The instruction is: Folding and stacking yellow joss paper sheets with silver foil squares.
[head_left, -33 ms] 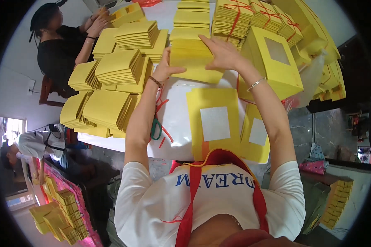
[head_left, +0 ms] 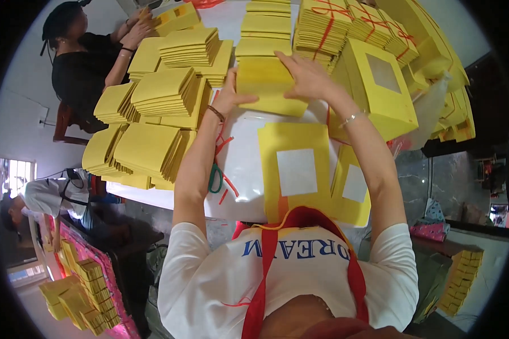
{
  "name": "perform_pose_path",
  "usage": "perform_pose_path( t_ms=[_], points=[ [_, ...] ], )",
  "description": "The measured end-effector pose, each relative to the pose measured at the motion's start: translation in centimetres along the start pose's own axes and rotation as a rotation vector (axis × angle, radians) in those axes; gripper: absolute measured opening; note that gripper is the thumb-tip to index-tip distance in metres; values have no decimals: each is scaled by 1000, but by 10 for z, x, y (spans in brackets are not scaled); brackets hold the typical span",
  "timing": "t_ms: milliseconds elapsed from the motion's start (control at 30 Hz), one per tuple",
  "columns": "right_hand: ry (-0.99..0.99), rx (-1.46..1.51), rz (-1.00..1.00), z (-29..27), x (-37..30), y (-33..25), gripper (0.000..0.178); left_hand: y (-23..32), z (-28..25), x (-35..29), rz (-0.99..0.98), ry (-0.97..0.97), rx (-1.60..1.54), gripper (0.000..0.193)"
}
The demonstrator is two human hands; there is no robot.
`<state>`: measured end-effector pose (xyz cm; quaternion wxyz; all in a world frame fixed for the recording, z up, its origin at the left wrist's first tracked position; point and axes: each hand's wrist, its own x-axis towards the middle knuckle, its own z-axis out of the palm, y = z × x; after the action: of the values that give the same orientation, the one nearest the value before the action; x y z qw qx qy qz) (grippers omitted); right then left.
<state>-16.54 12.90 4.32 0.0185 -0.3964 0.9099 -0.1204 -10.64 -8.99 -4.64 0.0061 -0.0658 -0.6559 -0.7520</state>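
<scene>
Both my hands are stretched out over a white table (head_left: 244, 148). Between them they hold a stack of flat yellow cards (head_left: 266, 85). My left hand (head_left: 231, 97) grips the stack's left edge, a bracelet on that wrist. My right hand (head_left: 306, 76) lies on top of it at the right. Nearer to me two flat yellow box blanks with white windows (head_left: 297, 169) (head_left: 353, 186) lie on the table.
An assembled yellow window box (head_left: 379, 90) stands right of my right arm. Piles of yellow cards (head_left: 169, 96) fill the left side, and bundles tied with red string (head_left: 328, 28) the far right. Green scissors (head_left: 215, 181) lie by red strings. A co-worker (head_left: 85, 62) sits far left.
</scene>
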Motion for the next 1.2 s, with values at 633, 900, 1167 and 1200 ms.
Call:
perform_pose_path(
  t_ms=[633, 900, 1167, 1200],
  points=[
    [0, 212, 97, 46, 9, 19, 80, -64, -14, -1, 129, 124, -61, 111],
    [191, 1374, -1, 44, 5, 2, 89, -6, 4, -12, 133, -76, -209, 123],
    [2, 1387, 135, 73, 1, 37, 95, -20, 5, 0, 23, -82, 473, 112],
    [0, 1394, 140, 86, 1, 37, 95, -39, 2, 0, 15, -84, 473, 112]
  ],
)
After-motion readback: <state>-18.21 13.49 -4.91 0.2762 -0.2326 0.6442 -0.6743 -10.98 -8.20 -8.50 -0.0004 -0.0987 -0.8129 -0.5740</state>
